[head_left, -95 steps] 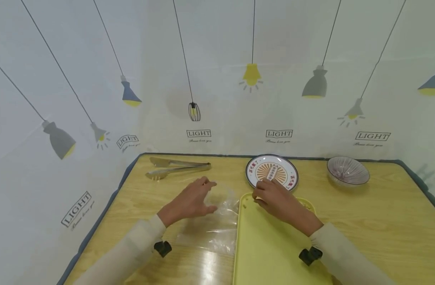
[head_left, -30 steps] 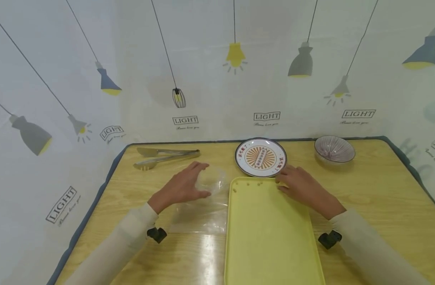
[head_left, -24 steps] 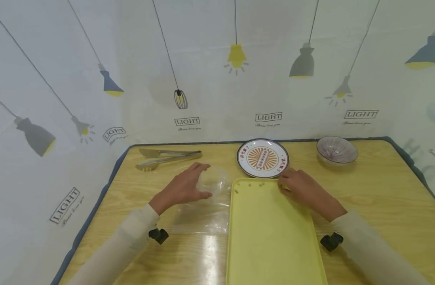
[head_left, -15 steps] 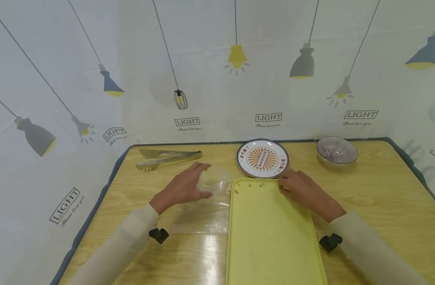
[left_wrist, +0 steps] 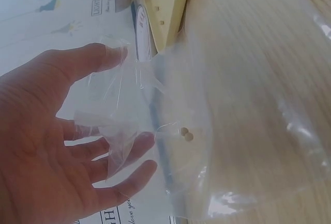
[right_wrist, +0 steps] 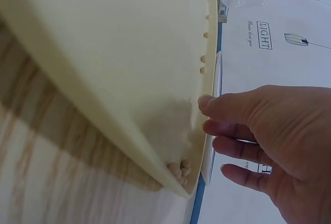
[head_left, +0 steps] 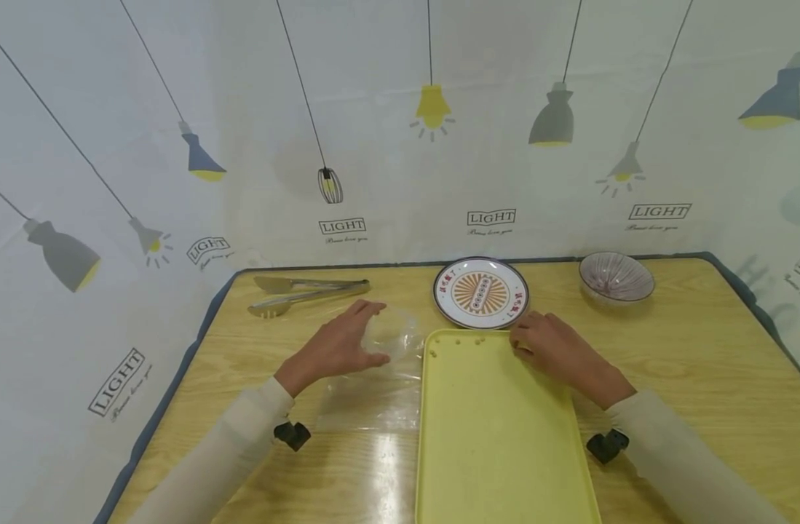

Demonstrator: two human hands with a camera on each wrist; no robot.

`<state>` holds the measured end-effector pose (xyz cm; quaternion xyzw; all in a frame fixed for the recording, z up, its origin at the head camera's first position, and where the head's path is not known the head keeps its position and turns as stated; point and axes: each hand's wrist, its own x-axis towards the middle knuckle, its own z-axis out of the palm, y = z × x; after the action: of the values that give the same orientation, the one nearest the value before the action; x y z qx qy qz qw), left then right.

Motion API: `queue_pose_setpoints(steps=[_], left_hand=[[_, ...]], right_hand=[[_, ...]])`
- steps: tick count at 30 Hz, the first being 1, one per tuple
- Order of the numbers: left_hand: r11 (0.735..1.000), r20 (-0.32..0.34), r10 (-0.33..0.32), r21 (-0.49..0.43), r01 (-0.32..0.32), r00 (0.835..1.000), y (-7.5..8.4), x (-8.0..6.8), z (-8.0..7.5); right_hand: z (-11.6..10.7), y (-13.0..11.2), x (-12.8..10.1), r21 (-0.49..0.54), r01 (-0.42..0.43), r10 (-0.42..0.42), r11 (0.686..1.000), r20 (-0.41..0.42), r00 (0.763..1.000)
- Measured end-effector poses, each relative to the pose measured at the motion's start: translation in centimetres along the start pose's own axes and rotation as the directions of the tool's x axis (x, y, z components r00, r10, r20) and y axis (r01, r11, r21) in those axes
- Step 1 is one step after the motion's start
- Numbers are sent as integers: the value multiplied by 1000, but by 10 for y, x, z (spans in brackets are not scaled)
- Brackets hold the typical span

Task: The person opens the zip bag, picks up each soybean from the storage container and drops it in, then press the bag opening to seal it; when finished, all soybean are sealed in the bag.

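A clear plastic bag (head_left: 373, 400) lies left of the yellow tray (head_left: 498, 437). My left hand (head_left: 334, 346) has its thumb and fingers spread at the bag's mouth, with the film stretched between them. Two small, round beige pieces (left_wrist: 187, 134) show through the film in the left wrist view. My right hand (head_left: 557, 353) is at the tray's far right rim, fingers bent, thumb and index fingertips at the rim. Whether they pinch anything is hidden. Several beige pieces (right_wrist: 204, 59) line the far rim, and a small heap of them (right_wrist: 179, 169) sits in the corner.
A round white plate (head_left: 481, 292) with an orange sunburst stands just beyond the tray. Metal tongs (head_left: 308, 294) lie at the back left, and a striped bowl (head_left: 616, 278) stands at the back right. A printed wall covering (head_left: 400, 131) rises behind the table.
Since the oldest frame, my right hand has moved right along the tray's far edge, and my left hand's bag mouth looks wider. Over the last second both hands stay almost still.
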<state>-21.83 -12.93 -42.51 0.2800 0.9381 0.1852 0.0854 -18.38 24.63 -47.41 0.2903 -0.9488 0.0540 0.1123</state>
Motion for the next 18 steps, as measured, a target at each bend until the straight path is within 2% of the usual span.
queue_pose_setpoints(steps=[5, 9, 18], left_hand=[[1000, -3, 1, 1, -1, 1000, 1, 0, -1], [1000, -15, 11, 5, -11, 1000, 1, 1, -2], [1000, -21, 16, 1, -16, 1000, 1, -2, 4]], right_hand=[[-6, -4, 6, -8, -4, 5, 1000, 10, 1000], [-13, -8, 16, -10, 22, -22, 1000, -3, 1000], [-28, -28, 39, -7, 121, -121, 993, -90, 989]])
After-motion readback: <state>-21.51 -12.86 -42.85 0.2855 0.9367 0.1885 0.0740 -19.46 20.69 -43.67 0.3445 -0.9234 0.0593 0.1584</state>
